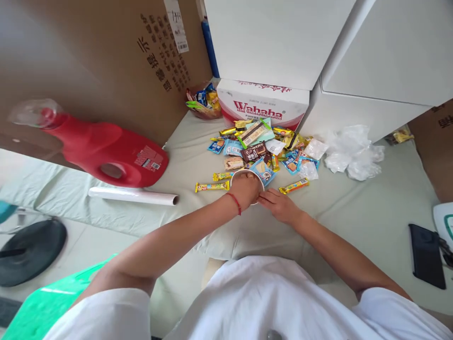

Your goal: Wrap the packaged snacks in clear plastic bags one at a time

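Note:
A white round bowl or cup sits in front of me on the pale cloth. My left hand, with a red string bracelet at the wrist, reaches down into it; its fingers are hidden inside. At the right side of the rim, my right hand has its fingers closed against the edge. Just beyond lies a pile of wrapped snacks, among them a brown cocoa packet, a light-blue packet and a green-edged bar. Thin yellow snack sticks lie left and right of the bowl.
Behind the pile stands a Wahaba-labelled carton, beside a bowl of snacks. Crumpled clear plastic lies right. A red detergent bottle and white roll are left, a black phone far right.

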